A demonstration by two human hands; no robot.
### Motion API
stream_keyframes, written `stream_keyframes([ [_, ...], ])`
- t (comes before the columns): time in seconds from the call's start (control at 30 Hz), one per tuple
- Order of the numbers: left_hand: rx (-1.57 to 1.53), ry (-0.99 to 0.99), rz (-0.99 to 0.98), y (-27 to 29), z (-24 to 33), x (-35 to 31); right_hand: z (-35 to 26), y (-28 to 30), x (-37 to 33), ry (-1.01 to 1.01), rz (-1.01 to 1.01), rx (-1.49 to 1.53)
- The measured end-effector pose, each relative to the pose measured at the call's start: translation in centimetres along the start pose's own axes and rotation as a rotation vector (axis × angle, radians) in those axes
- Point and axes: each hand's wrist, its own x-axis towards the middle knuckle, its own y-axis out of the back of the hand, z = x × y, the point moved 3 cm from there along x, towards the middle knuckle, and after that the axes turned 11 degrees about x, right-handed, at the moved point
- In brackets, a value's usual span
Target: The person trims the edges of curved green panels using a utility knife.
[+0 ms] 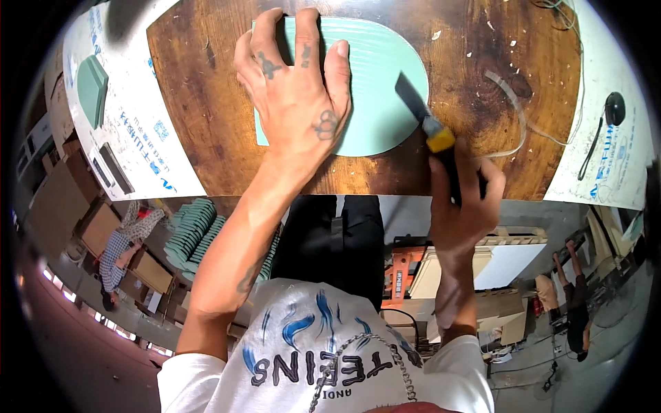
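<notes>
A pale green panel (392,55) with a rounded right end lies flat on the brown wood-grain board (200,103). My left hand (296,96) rests on its left part with fingers spread, covering some of that side. In my right hand (475,196) is a utility knife (441,138) with a black and yellow handle. Its wide blade points up and left over the panel's curved right edge. Whether the blade touches the panel I cannot tell. Right of the knife a thin, pale strip (515,110) curls across the board, with small scraps around it.
White printed sheeting (151,151) flanks the board. Small green pieces (93,89) lie at left, a black oval object (615,109) with a cord at right. Below the table edge are stacked green pieces (193,234) and an orange frame (403,275). Other people are in the background on both sides.
</notes>
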Motion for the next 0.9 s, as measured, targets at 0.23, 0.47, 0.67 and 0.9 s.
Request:
stream_keyframes([
  [0.23,-0.088,-0.105,-0.002,1.4,0.5,2.0,0.4,0.0,3.1,0.121,0.052,-0.006],
  [0.47,0.008,0.108,-0.078,-0.3,-0.8,1.4,0.4,1.6,-1.3,0.009,-0.095,0.010],
  [0.67,0.009,0.108,-0.055,-0.4,-1.1,0.9,-0.3,1.1,0.5,0.040,-0.075,0.016],
  [0.9,-0.007,0.104,-0.091,0.3,-0.7,1.9,0.9,0.0,5.3,0.206,-0.038,0.004],
])
